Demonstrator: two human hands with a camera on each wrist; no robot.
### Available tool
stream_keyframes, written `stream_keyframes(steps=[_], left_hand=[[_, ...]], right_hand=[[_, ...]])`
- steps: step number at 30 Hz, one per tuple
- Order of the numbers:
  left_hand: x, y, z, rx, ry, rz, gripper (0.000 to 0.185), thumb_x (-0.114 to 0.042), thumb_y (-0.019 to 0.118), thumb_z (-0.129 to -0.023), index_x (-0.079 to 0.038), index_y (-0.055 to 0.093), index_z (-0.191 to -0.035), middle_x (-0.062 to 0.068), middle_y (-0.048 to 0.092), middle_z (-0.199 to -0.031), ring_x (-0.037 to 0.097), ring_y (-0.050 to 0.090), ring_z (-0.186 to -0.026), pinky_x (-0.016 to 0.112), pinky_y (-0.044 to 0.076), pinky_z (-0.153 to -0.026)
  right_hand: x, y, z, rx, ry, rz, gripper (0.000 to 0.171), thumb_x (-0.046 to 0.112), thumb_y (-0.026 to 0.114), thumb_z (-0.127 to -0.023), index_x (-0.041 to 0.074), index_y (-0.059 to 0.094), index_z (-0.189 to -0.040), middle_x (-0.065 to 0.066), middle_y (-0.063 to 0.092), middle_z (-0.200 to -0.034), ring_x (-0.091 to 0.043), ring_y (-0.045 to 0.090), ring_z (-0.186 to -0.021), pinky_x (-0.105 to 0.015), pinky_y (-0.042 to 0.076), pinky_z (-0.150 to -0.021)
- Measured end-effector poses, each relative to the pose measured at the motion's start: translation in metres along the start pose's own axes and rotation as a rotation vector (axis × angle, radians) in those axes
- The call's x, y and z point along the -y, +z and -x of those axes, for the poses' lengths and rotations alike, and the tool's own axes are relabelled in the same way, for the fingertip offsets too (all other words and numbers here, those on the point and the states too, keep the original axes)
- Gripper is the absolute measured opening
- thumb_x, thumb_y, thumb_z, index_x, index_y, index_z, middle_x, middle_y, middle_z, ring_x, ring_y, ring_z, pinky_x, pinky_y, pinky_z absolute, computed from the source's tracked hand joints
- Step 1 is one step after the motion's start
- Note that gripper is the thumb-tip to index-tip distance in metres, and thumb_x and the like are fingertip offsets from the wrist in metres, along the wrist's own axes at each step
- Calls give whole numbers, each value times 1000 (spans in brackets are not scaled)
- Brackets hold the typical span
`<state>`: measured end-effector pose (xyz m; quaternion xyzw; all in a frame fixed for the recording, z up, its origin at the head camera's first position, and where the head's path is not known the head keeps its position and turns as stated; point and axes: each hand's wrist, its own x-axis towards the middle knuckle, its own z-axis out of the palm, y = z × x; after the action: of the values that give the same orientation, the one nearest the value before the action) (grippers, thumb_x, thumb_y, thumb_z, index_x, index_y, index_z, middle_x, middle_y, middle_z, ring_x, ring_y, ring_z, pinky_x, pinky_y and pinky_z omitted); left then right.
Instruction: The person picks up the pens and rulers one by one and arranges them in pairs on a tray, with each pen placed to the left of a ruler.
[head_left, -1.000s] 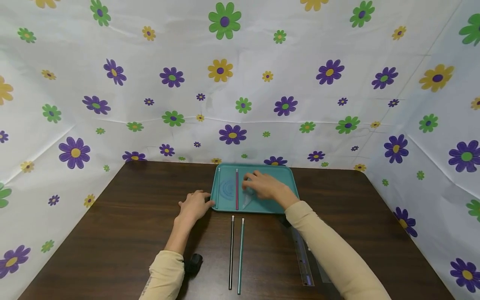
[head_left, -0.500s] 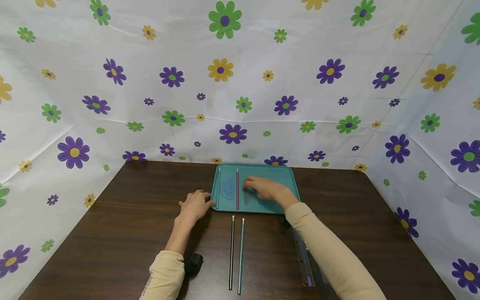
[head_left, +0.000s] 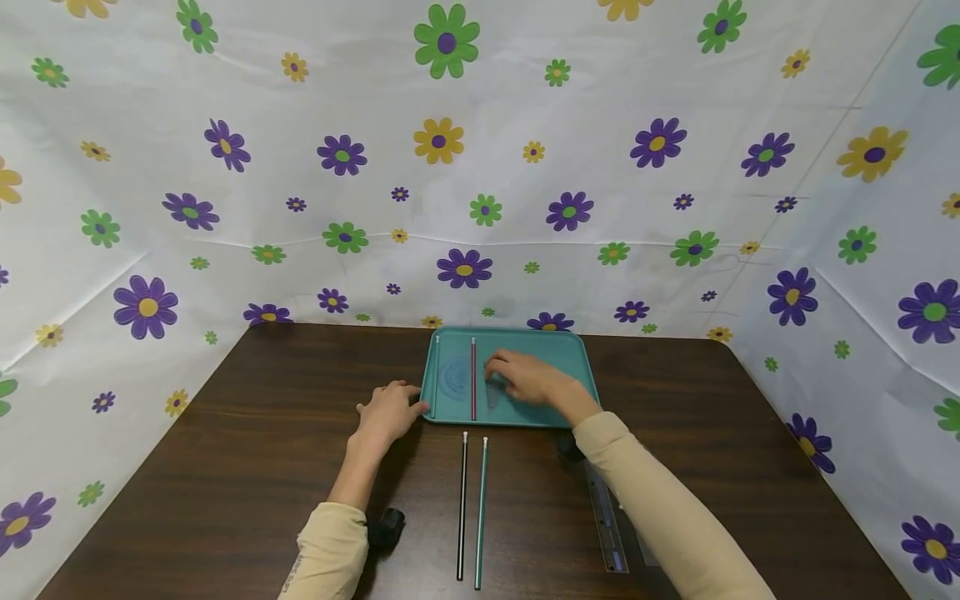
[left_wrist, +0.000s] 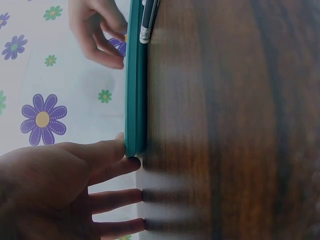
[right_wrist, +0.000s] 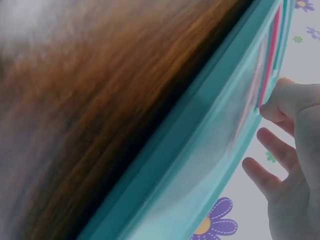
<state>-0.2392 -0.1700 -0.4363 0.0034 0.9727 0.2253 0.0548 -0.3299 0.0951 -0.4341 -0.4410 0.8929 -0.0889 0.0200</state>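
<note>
Clear plastic triangle [head_left: 497, 398] lying flat inside teal tray [head_left: 577, 354], just right of red pencil [head_left: 473, 379], partly under right hand [head_left: 525, 377]. Right fingertips [head_left: 495, 367] resting on or just above triangle's upper part — fingers slightly spread and gently bent, apparently not clamped on it; exact contact hard to tell. Same in right wrist view: fingers [right_wrist: 272, 167] apart, thumb near red pencil [right_wrist: 270, 60].

Likely handling: thin, light, stiff, slick sheet lying flush on tray floor — hard to pinch from above. Probably best slid toward tray rim or tipped up by one edge, then taken at a corner between thumb and forefinger. Brittle-looking, so no bending.

Also in tray: clear protractor [head_left: 454, 377] left of red pencil, one more pencil [head_left: 437, 375] along tray's left wall.

Left hand [head_left: 386, 410] flat on table [head_left: 225, 467] at tray's near-left corner, fingers straight and apart, thumb touching tray rim [left_wrist: 134, 100] — steadying, holding nothing.

Near side of tray, on table: black pencil [head_left: 462, 505] and green pencil [head_left: 481, 512] side by side, clear ruler [head_left: 606, 521] further right, partly under right sleeve. Small black object [head_left: 387, 527] by left sleeve.
</note>
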Motion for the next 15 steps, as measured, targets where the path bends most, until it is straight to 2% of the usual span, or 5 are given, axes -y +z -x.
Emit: stream_keyframes(steps=[8, 15], left_hand=[[0, 0, -2, -8, 1, -3, 49, -35, 62, -98, -9, 59, -139, 23, 44, -152, 53, 35, -138, 84, 22, -102], [2, 2, -2, 1, -4, 2, 51, -37, 61, -98, -10, 58, -140, 23, 42, -153, 53, 34, -140, 84, 21, -102]], right_hand=[[15, 0, 4, -108, 52, 63, 29, 16, 63, -97, 11, 64, -125, -5, 65, -122, -22, 62, -111, -40, 53, -97], [30, 4, 8, -147, 78, 40, 26, 22, 63, -98, 11, 67, -122, -3, 69, -113, -21, 64, -101, -38, 55, -86]])
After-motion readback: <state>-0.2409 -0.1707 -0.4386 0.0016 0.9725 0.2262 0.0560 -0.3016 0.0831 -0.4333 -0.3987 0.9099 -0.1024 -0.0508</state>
